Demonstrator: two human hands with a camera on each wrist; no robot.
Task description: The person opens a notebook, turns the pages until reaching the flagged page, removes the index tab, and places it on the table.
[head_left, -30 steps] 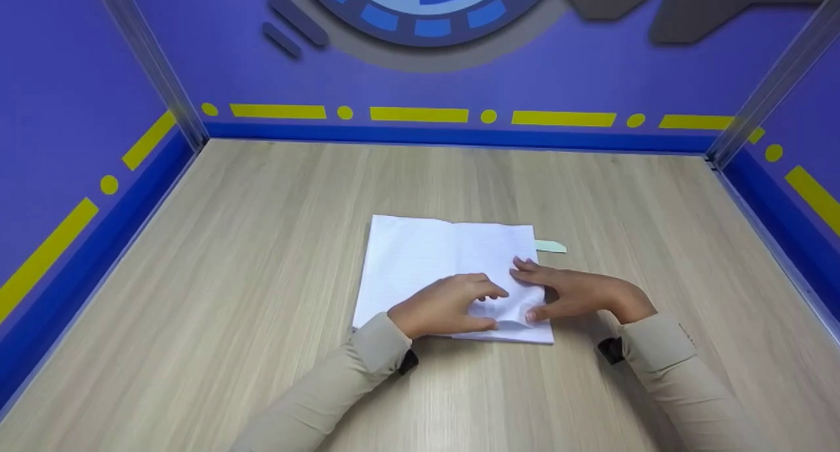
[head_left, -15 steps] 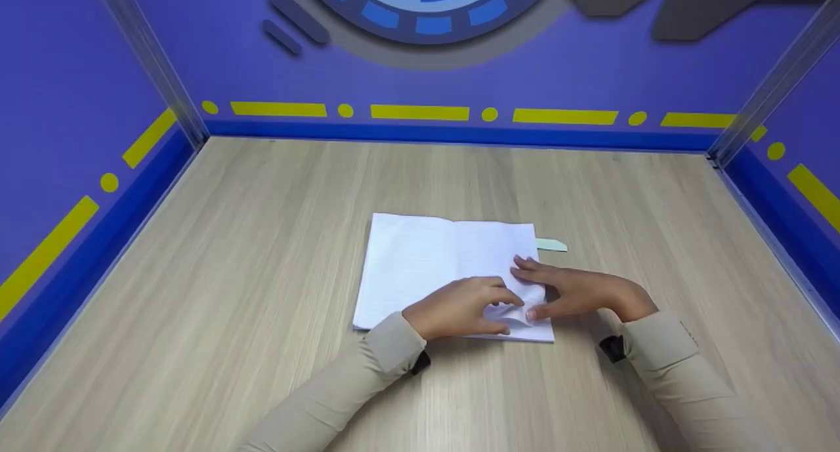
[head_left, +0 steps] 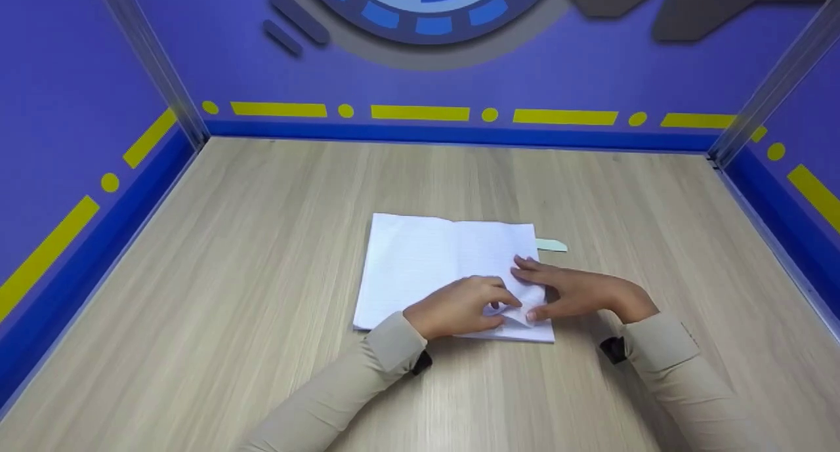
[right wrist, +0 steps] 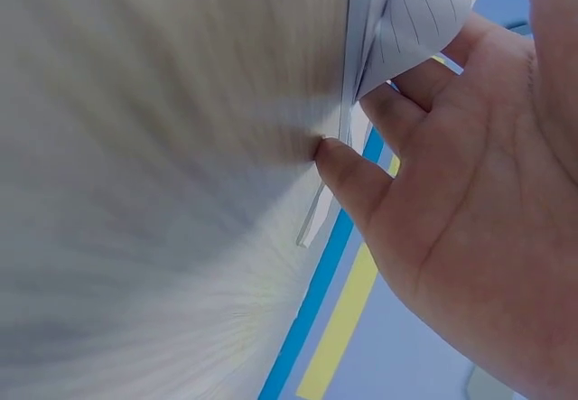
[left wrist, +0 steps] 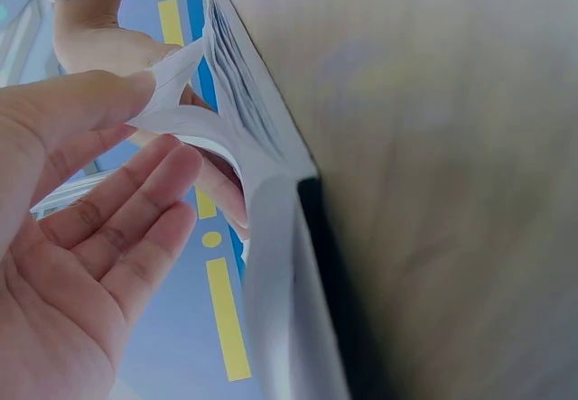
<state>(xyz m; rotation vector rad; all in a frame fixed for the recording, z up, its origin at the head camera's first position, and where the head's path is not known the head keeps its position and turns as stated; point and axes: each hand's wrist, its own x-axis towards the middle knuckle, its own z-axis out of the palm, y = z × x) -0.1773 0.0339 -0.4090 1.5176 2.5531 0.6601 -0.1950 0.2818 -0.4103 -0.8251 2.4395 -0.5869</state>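
Even, bright overhead light fills the head view, with only soft, short shadows under the hands on the pale wood-grain table. The open white lined notebook nearly washes out. Both wrist views are blurred, the table smeared and out of focus.

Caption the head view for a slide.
Both hands, left hand and right hand, fold a page corner of an open notebook.

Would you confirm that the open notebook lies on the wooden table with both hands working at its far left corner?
Not quite: the left hand and right hand work at the near right corner of the notebook, as the head view shows. It does lie open on the wooden table.
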